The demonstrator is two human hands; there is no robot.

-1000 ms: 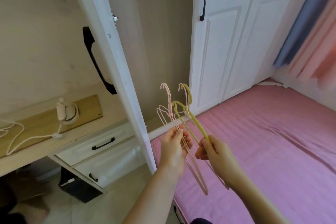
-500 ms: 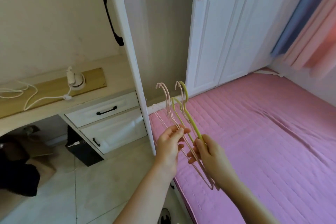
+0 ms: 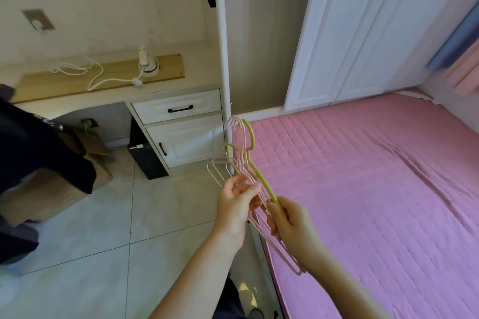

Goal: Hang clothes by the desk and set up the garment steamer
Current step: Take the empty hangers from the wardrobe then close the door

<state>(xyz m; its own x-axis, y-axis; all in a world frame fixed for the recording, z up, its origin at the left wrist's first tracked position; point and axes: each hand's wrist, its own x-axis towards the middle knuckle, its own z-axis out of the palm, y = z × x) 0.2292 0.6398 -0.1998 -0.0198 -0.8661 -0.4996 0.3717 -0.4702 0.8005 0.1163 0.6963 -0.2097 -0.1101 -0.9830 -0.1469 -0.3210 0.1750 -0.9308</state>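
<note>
Both forearms are bare to the frame's edge, the left hand [image 3: 234,211] and right hand [image 3: 293,225] ungloved.

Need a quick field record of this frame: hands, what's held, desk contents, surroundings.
left hand: fingers pinching the pink hangers
right hand: closed on the yellow hanger
hangers: bunched together between both hands, hooks pointing up, no clothes on them
desk: holds a small white steamer with its white cord loose beside it
drawers: shut, black handles
wardrobe door: open, edge toward the camera
bed: pink cover, to the right
floor: cardboard box, dark clothing at left
</note>
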